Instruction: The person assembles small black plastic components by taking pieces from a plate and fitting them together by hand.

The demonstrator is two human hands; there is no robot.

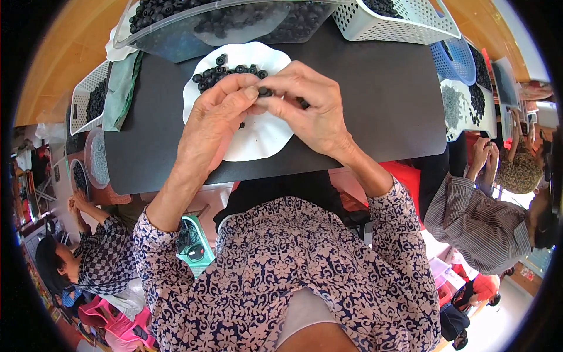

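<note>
Small black ring (265, 91), seemingly rubber

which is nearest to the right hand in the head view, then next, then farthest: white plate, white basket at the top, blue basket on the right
From the right hand:
1. White plate, directly under the hand.
2. White basket, up and to the right, at the mat's far edge.
3. Blue basket, farther right, past the mat's corner.

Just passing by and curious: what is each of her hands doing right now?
Left hand: fingers pinched on a small black ring.
Right hand: pinching the same ring, more black pieces tucked under its fingers.
</note>
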